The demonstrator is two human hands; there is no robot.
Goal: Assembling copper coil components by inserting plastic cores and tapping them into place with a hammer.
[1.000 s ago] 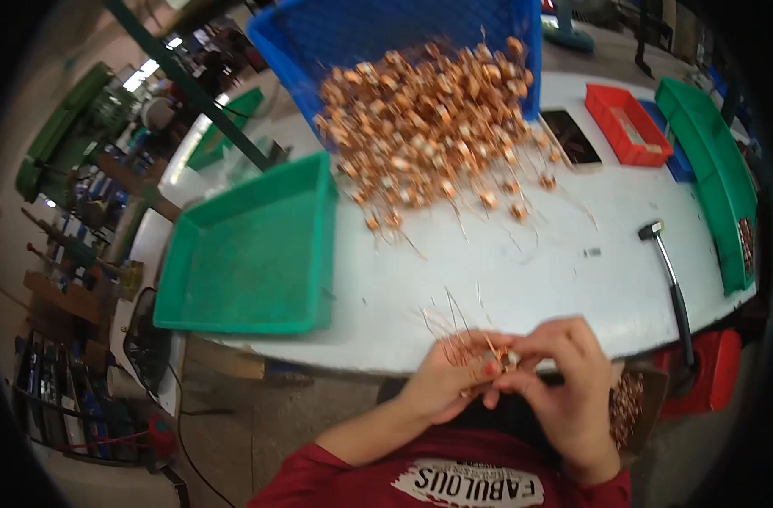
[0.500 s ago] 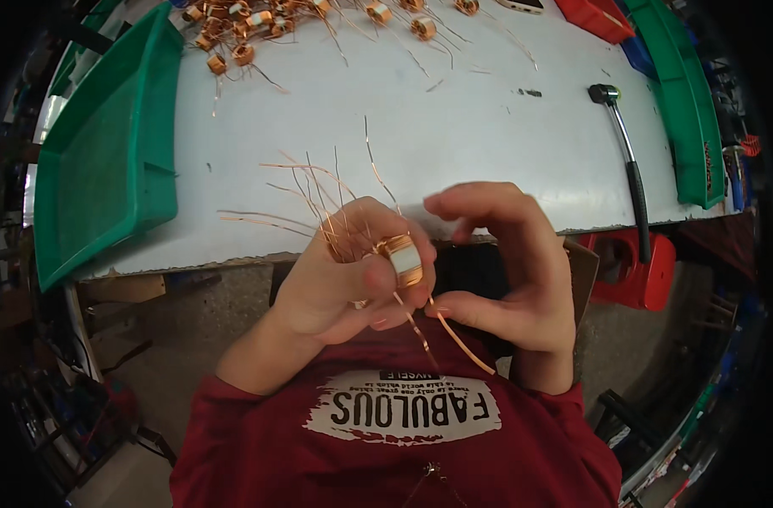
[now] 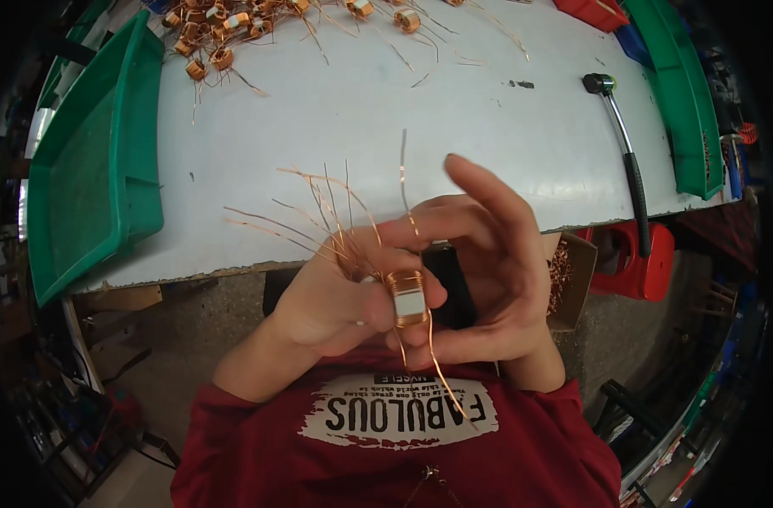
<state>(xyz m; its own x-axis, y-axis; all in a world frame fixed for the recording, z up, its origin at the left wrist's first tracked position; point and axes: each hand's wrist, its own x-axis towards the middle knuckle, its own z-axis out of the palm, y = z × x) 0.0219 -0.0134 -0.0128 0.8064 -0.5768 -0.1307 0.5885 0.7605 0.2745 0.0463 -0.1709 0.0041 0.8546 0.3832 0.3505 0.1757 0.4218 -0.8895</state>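
My left hand (image 3: 319, 296) is closed around a copper wire coil (image 3: 409, 303) with a white band, pinched at the fingertips in front of my chest. Long wire leads stick out of the coil, one upward and two downward. Several more copper wires (image 3: 336, 233) fan out from behind the left fingers; what they belong to is mostly hidden in the palm. My right hand (image 3: 513, 284) curves around the coil's right side, fingers apart. Its forefinger reaches to the upper lead, and its thumb lies near the lower leads.
A pile of similar coils (image 3: 226, 25) lies at the table's far left. Green trays stand at the left (image 3: 141, 161) and right (image 3: 691, 110). A black-handled hammer (image 3: 632, 178) rests at the right edge. Below are a red stool (image 3: 649, 271) and a cardboard box (image 3: 577, 284) holding copper scraps.
The coil has turned and moved slightly down, its upper lead now standing straighter. My right hand has closed in on it, forefinger moving left to the upper lead.
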